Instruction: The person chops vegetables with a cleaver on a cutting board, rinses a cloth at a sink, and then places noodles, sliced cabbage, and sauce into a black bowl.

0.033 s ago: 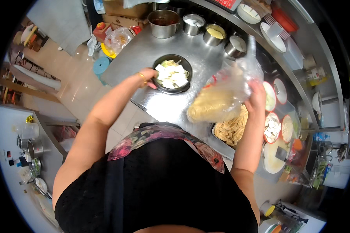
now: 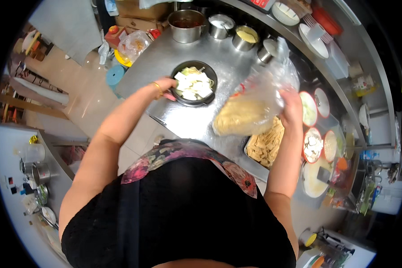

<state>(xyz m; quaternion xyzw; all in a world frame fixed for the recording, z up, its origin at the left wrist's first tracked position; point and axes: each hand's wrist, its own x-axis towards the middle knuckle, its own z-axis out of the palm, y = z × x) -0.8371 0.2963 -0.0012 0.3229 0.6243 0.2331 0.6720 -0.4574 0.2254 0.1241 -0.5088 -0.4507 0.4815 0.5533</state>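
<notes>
My left hand (image 2: 167,86) is closed on the left rim of a round black pot (image 2: 196,102) on the steel counter. White slices and pale green strips (image 2: 194,85) fill the pot. To the right, my right hand (image 2: 291,105) grips the side of a clear plastic bag (image 2: 274,80), lifted above the counter and tilted. Something pale yellow (image 2: 242,115) lies bunched in the bag's lower end; its kind is unclear through the plastic. Partly under the bag and beside my right forearm is a metal tray of tan strips (image 2: 266,145).
Along the counter's (image 2: 152,61) far edge stand a steel pot of dark red content (image 2: 186,33) and several smaller steel pots (image 2: 244,40). Orange-rimmed plates of food (image 2: 313,145) and a round white board (image 2: 315,181) lie at right. Above them runs a shelf with bowls (image 2: 286,13).
The bag in my right hand has shifted slightly left and down. My left hand and the pot sit a little farther left in the picture.
</notes>
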